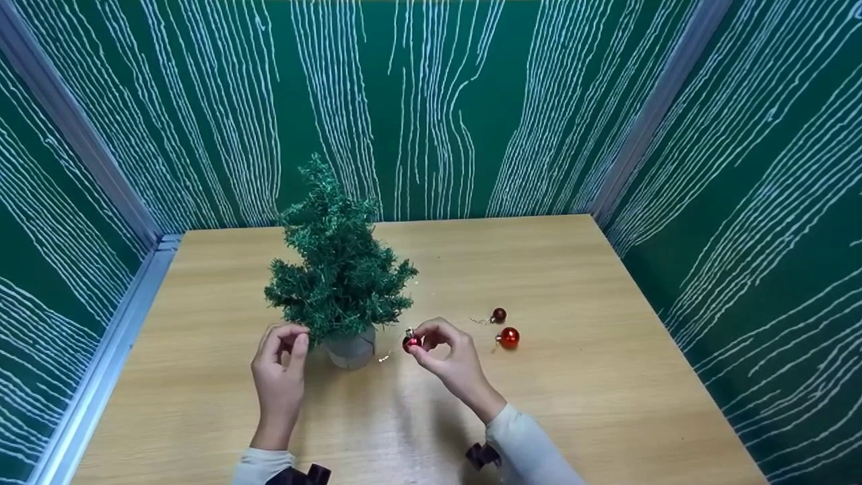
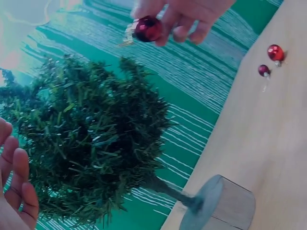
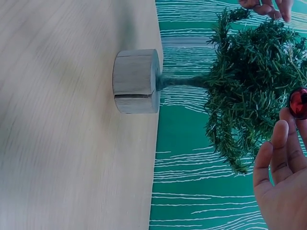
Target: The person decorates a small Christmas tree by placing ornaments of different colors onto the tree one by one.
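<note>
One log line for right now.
right hand: pinches red bauble | left hand: beside tree, contact unclear | table: two more baubles

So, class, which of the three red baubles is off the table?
The held bauble, pinched in the person's right hand: the small dark bauble and the larger bright bauble both lie on the table.

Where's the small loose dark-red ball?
In the head view, the small dark-red ball ornament lies right of the green artificial tree, just beyond the larger shiny red ball.
</note>
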The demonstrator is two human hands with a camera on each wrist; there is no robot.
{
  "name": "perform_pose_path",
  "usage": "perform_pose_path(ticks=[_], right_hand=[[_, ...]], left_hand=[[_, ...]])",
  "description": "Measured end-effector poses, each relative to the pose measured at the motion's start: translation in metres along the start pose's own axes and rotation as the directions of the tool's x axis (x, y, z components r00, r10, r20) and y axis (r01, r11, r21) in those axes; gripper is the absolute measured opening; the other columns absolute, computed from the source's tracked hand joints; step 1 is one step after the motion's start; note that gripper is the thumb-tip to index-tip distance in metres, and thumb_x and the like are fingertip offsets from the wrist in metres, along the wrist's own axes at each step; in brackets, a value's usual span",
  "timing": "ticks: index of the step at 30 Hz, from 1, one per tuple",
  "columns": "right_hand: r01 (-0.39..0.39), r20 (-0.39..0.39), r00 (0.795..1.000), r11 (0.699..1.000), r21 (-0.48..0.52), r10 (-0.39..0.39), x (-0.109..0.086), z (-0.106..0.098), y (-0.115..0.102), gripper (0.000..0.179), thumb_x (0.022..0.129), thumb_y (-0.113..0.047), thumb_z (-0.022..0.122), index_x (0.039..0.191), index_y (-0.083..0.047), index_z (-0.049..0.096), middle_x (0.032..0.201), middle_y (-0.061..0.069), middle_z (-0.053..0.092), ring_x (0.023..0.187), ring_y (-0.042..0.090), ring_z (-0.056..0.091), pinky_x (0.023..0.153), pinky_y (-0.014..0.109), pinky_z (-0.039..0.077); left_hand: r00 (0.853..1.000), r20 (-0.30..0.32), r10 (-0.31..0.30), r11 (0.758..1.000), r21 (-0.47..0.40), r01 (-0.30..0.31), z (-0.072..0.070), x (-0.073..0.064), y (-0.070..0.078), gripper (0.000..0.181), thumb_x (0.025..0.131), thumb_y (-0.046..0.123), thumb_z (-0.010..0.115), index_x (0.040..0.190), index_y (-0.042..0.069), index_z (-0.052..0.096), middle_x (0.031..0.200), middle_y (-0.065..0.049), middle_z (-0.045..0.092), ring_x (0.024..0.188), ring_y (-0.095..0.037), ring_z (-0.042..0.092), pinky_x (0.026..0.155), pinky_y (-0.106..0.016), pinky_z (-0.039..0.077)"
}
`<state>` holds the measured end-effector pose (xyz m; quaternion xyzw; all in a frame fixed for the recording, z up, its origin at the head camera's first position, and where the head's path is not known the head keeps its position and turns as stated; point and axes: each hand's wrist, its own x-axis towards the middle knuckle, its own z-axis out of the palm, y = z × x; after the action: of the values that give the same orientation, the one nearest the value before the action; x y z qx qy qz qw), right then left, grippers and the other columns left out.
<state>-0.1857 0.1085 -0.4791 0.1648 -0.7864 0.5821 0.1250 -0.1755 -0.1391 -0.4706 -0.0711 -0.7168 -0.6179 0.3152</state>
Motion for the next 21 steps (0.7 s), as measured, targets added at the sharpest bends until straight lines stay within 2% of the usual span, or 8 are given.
perform_pose_path(ticks=[3, 7, 10, 14, 21], right_hand=[[0.001, 0.005, 1.000, 1.000, 0.006, -0.001, 0.000, 0.001, -0.001, 0.018, 0.082, -0.007, 0.077, 0.096, -0.002, 0.068, 0.086, 0.005, 0.069, 0.076, 0.013, 0.061, 0.077, 0.042, 0.053], [0.015, 0.009, 1.000, 1.000, 0.004, -0.015, 0.001, 0.003, -0.003, 0.017, 0.083, -0.006, 0.077, 0.097, -0.001, 0.068, 0.087, 0.006, 0.069, 0.076, 0.013, 0.061, 0.076, 0.042, 0.053], [0.012, 0.011, 1.000, 1.000, 0.001, -0.012, 0.001, 0.004, -0.004, 0.017, 0.082, -0.005, 0.077, 0.096, -0.001, 0.068, 0.086, 0.006, 0.068, 0.076, 0.014, 0.061, 0.077, 0.040, 0.053], [0.003, 0.011, 1.000, 1.000, 0.005, -0.003, 0.001, 0.005, -0.006, 0.017, 0.082, -0.005, 0.077, 0.096, -0.002, 0.068, 0.083, 0.005, 0.067, 0.076, 0.014, 0.061, 0.077, 0.040, 0.053], [0.025, 0.021, 0.999, 0.999, 0.035, -0.025, 0.003, 0.007, -0.008, 0.017, 0.083, -0.004, 0.076, 0.096, -0.001, 0.067, 0.085, 0.006, 0.067, 0.077, 0.013, 0.061, 0.076, 0.038, 0.053]], left_hand=[[0.999, 0.006, 0.053, 0.998, 0.044, -0.053, 0.003, -0.003, -0.002, 0.007, 0.089, -0.011, 0.060, 0.095, -0.009, 0.064, 0.087, -0.006, 0.058, 0.078, -0.005, 0.051, 0.069, -0.014, 0.042], [0.996, 0.028, 0.089, 0.993, 0.071, -0.091, 0.007, -0.005, -0.001, 0.009, 0.088, -0.012, 0.061, 0.094, -0.007, 0.064, 0.087, -0.010, 0.059, 0.078, -0.004, 0.051, 0.069, -0.015, 0.043], [0.996, 0.033, 0.079, 0.995, 0.065, -0.081, 0.008, -0.005, 0.002, 0.008, 0.088, -0.010, 0.062, 0.094, -0.006, 0.064, 0.087, -0.010, 0.059, 0.078, -0.005, 0.052, 0.069, -0.016, 0.044], [0.998, 0.022, 0.062, 0.997, 0.054, -0.063, 0.009, -0.006, 0.005, 0.008, 0.088, -0.010, 0.062, 0.093, -0.005, 0.065, 0.090, -0.003, 0.058, 0.077, -0.005, 0.051, 0.069, -0.017, 0.043], [0.996, -0.014, 0.085, 0.996, 0.028, -0.085, 0.010, -0.011, 0.009, 0.008, 0.087, -0.012, 0.060, 0.093, -0.008, 0.064, 0.092, 0.000, 0.055, 0.078, -0.004, 0.050, 0.067, -0.015, 0.042]])
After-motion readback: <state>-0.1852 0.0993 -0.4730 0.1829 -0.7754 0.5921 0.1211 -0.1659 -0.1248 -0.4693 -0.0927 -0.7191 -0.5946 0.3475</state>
